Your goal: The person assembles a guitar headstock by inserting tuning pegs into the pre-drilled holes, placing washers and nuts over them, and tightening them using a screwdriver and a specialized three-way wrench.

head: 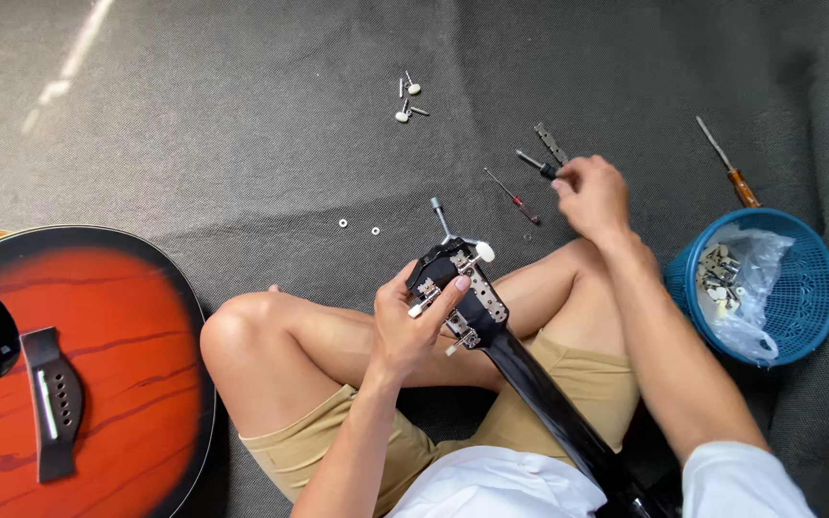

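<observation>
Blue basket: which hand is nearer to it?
Right. The right hand is just left of the basket; the left hand holds the headstock, farther left.

The guitar is shiny wood. The neck is glossy black. The basket is blue plastic. The mat looks rough.

A dark grey woven mat covers the floor, bearing loose tuning pegs at top centre, two small washers mid-frame, screwdrivers upper right, a blue basket at right and an orange guitar body lower left.
</observation>
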